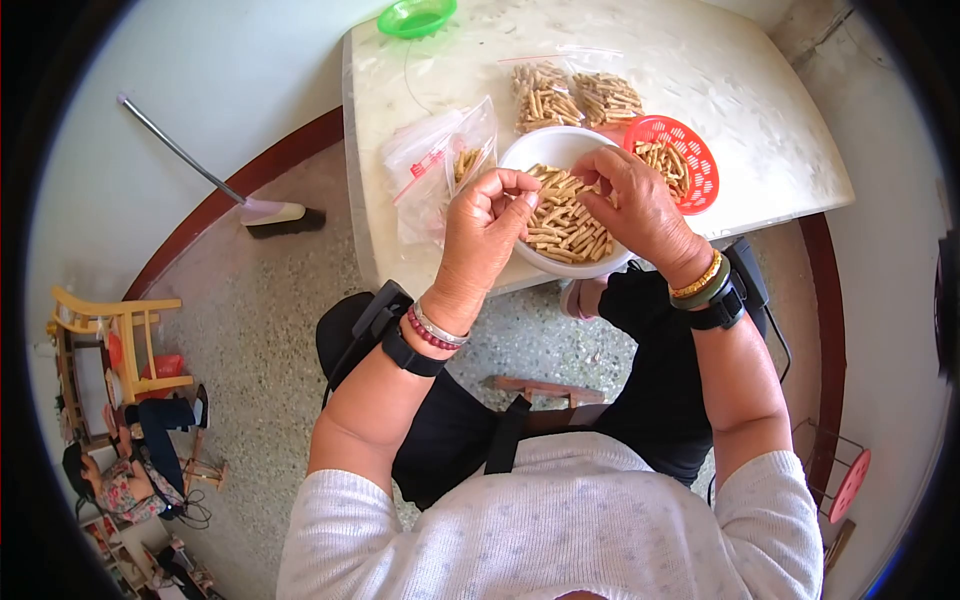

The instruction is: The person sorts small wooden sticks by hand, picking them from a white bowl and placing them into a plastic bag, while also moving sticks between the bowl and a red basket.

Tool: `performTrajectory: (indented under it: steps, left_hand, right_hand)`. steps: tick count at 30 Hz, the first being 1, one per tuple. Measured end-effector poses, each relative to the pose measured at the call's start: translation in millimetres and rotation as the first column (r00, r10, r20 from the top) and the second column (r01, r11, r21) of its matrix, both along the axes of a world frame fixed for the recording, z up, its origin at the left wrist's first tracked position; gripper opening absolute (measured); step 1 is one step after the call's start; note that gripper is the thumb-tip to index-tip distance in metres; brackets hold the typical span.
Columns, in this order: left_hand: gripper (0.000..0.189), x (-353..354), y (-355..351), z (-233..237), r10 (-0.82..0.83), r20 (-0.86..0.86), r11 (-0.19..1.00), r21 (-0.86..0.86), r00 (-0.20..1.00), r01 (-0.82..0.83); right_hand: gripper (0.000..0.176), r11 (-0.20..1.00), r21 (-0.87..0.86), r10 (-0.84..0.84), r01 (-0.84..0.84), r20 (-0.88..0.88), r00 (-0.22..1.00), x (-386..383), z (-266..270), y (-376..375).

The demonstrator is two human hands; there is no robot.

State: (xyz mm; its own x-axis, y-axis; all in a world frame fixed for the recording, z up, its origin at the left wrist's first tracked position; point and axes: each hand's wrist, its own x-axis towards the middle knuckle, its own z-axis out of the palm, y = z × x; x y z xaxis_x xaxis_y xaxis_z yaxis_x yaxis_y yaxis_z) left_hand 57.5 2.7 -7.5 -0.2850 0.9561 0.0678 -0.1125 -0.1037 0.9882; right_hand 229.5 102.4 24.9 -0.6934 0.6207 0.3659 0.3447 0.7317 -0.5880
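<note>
A white bowl (575, 268) full of short tan sticks (565, 225), like cut dried root pieces, stands near the table's front edge. Over its left rim is my left hand (487, 225), thumb and fingertips pinched together. My right hand (640, 205) reaches over the bowl's right side, its fingers bent and closed toward the thumb. Whatever either pinch holds is too small or hidden to make out. Beside my right hand, a red perforated basket (708, 178) holds more of these sticks. To the left lie clear plastic zip bags (425, 165), with some sticks in or under one.
Two filled clear bags of sticks (545, 95) lie behind the bowl on the pale table (730, 70). A green dish (415, 18) sits at the far left corner. A broom (275, 215) leans by the wall. Another person (130, 480) sits at lower left near a yellow wooden chair (125, 315).
</note>
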Motion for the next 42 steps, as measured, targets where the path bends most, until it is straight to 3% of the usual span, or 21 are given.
performTrajectory:
  steps: [8,13,20,22,28,42]
  left_hand:
    - [0.009,2,-2,0,0.009,-0.024,0.997,0.071,1.0,-0.007]
    - [0.01,3,-3,2,0.033,-0.032,0.997,0.065,0.999,-0.031]
    - [0.01,3,-3,0,0.011,-0.014,0.999,0.046,1.0,-0.011]
    - [0.013,3,-2,-2,-0.043,0.198,0.999,-0.012,0.979,0.046]
    - [0.022,-1,-2,-17,-0.096,0.373,0.987,-0.083,0.923,0.136]
    - [0.037,-2,0,-23,-0.068,0.476,0.955,-0.225,0.877,0.196]
  right_hand:
    - [0.013,1.0,0.02,-0.012,0.012,0.027,1.0,0,-5,2]
    - [0.016,0.987,-0.152,0.054,-0.053,0.0,0.999,1,-1,-1]
    - [0.023,0.967,-0.225,0.123,-0.122,-0.007,0.992,1,9,-5]
    - [0.027,0.974,-0.195,0.114,-0.118,-0.033,0.993,1,8,-6]
    - [0.027,0.979,-0.161,0.115,-0.126,-0.075,0.991,0,6,-5]
    - [0.023,0.972,-0.142,0.175,-0.188,-0.103,0.979,-1,5,-4]
